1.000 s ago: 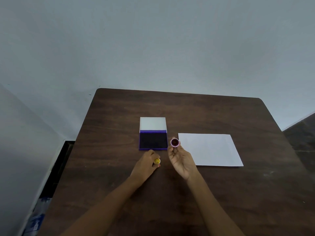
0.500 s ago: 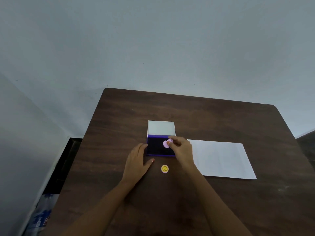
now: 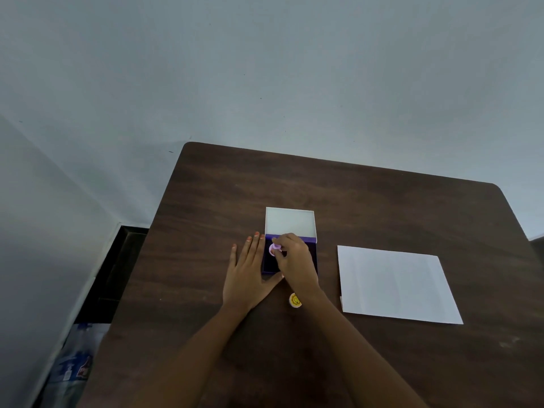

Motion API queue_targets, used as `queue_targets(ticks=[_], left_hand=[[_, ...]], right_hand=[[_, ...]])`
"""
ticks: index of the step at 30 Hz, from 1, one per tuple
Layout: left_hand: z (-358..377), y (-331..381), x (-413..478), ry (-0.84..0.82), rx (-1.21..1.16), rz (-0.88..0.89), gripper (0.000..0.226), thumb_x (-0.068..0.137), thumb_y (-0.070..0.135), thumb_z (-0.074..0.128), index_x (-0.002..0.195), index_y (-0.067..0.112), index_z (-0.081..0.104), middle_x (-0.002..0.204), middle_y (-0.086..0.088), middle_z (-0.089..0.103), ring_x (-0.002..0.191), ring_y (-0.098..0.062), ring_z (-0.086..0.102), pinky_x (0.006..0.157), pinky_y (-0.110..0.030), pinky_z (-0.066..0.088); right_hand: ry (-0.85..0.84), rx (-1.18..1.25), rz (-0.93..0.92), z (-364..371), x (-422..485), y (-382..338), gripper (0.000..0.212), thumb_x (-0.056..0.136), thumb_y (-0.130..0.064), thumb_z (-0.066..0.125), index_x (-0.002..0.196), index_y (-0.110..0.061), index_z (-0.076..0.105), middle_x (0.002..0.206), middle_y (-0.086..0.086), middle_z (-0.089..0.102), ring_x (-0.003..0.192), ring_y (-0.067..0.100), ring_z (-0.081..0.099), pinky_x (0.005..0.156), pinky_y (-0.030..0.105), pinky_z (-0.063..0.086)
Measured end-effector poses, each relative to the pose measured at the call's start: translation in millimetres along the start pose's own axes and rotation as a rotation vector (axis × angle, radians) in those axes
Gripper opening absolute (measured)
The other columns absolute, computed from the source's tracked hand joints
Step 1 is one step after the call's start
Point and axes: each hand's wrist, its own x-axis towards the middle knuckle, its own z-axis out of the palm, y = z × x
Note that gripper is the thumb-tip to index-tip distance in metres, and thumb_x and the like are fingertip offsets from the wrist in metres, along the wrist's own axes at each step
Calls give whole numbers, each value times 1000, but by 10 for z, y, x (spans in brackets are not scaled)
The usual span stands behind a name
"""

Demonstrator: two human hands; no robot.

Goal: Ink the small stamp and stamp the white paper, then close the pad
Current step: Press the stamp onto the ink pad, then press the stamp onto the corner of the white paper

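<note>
1. Head view: the right hand (image 3: 294, 259) pinches a small round pink plastic stamp (image 3: 275, 249) between its fingertips and holds it face down on the dark purple ink pad (image 3: 269, 265), toward the pad's 10 o'clock corner.
2. The left hand (image 3: 248, 275) lies flat with fingers spread on the dark brown wooden table (image 3: 382, 201), touching the pad's 9 o'clock edge; it grips nothing and seems to brace the pad.
3. The pad's white hinged lid (image 3: 290, 222) stands open at 12 o'clock of the ink.
4. The white rectangular paper sheet (image 3: 394, 284) lies at 3 o'clock of the pad, apart from it and unmarked as far as I can tell.
5. A small yellow round cap with a smiley face (image 3: 294, 299) sits at 6 o'clock of the pad, just beside the right wrist.
6. Judgement: the stamp looks light, rigid and smooth, so a fingertip pinch on its sides suits it. The paper is thin and may slide unless held.
</note>
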Motion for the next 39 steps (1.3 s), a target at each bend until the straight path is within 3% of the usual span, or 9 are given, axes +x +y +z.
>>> queue_targets(ticks=[21, 25, 30, 34, 39], left_hand=[[-43, 32, -26, -8, 15, 18, 86, 79, 65, 44, 143, 20, 8, 153, -6, 16, 140, -20, 12, 111, -41, 0], [-57, 37, -37, -3, 22, 10, 84, 79, 66, 40, 143, 20, 10, 153, -5, 18, 140, -20, 14, 112, -41, 1], [-75, 35, -70, -11, -26, 5, 83, 81, 66, 35, 143, 20, 4, 154, -6, 15, 141, -18, 11, 112, -39, -1], [-141, 30, -57, -11, -186, -17, 75, 87, 53, 43, 143, 20, 5, 154, -6, 11, 140, -15, 5, 112, -35, -2], [-264, 61, -45, 85, -403, -179, 61, 89, 35, 52, 140, 17, 23, 153, -8, 17, 140, -21, 10, 111, -43, 15]], right_hand=[[-69, -67, 84, 41, 51, -38, 27, 88, -11, 54, 114, -3, 55, 119, 18, 61, 110, 27, 55, 95, 31, 42], [-62, -11, 131, -36, 81, -71, 21, 86, -10, 57, 105, -1, 58, 112, 19, 64, 102, 27, 59, 85, 26, 43], [148, 572, 432, -226, -34, 21, 21, 81, -11, 64, 102, -6, 63, 105, 12, 66, 97, 22, 59, 81, 28, 49], [15, 1597, 774, -497, -152, 81, 16, 84, -1, 56, 99, -2, 61, 102, 16, 64, 95, 23, 62, 64, 27, 59], [-45, 1923, 712, -746, -323, 166, 35, 70, 4, 60, 104, 4, 55, 87, 22, 71, 85, 27, 67, 62, 30, 60]])
